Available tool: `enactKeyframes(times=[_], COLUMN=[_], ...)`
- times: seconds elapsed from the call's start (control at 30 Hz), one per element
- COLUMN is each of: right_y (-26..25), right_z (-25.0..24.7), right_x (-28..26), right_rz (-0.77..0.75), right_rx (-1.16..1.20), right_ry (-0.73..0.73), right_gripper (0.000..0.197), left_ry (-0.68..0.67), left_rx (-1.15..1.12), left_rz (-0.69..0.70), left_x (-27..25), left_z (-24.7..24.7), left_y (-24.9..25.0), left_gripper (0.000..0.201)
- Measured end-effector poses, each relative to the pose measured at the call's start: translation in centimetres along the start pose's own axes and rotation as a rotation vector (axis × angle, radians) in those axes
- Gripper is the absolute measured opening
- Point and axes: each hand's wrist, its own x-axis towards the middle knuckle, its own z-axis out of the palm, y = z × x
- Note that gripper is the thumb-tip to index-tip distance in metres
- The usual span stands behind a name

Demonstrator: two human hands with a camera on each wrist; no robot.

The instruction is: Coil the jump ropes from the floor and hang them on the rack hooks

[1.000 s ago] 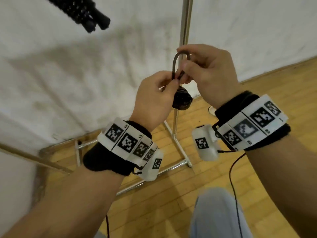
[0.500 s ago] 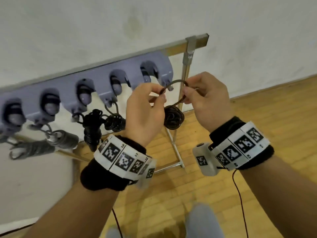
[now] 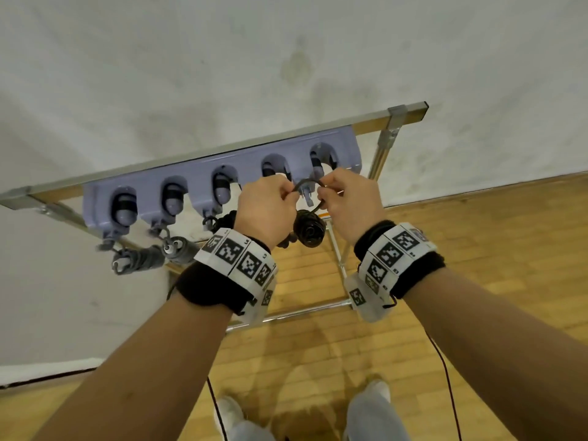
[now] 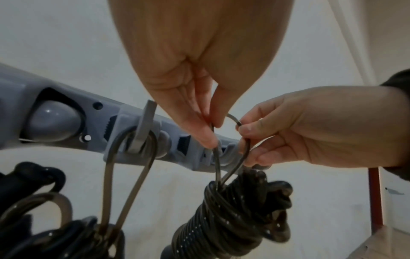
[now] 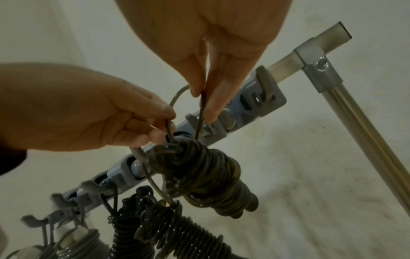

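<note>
A dark coiled jump rope [image 3: 308,231] [image 4: 224,215] [image 5: 199,171] hangs from a short loop [image 3: 310,183] of its own cord. My left hand [image 3: 267,205] [image 4: 206,126] pinches the loop's left side and my right hand [image 3: 346,202] [image 5: 204,98] pinches its right side, spreading it just in front of a hook [image 3: 308,198] [image 4: 230,154] near the right end of the lilac rack [image 3: 203,176] [image 5: 261,98]. Whether the loop sits on that hook I cannot tell. Other coiled ropes [image 3: 143,259] [image 5: 177,233] hang from hooks further left.
The rack is mounted on a metal frame [image 3: 386,144] [image 5: 346,112] standing against a pale wall. Its base bars [image 3: 305,311] lie on the wooden floor [image 3: 477,249]. My shoes [image 3: 229,415] show below, and thin cables [image 3: 445,377] trail from my wrists.
The view tilted up and the whole rack came into sight. Both hands carried the coiled rope up to the rack's right end, holding the loop spread.
</note>
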Motion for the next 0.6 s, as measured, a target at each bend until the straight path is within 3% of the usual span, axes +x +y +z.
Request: enactKeyframes(times=[0.27, 0.43, 0.53, 0.6], right_y=[2.5, 2.7, 2.4, 2.3], right_z=[2.3, 2.6, 2.5, 2.4], right_x=[-0.3, -0.1, 0.1, -0.3], right_rz=[0.095, 0.119, 0.138, 0.157], right_rx=[-0.078, -0.072, -0.083, -0.064], right_ry=[-0.026, -0.024, -0.024, -0.045], right_gripper=[0.009, 0.012, 0.002, 0.011], left_ry=[-0.136, -0.146, -0.178, -0.203], left_rx=[0.318, 0.395, 0.422, 0.406], left_rz=[0.091, 0.06, 0.019, 0.022], left_x=[0.6, 0.8, 1.0, 0.9], left_z=[2.0, 2.5, 2.4, 2.3], left_y=[-1.3, -1.1, -0.5, -0.4], left_gripper=[0.014, 0.015, 0.017, 0.018])
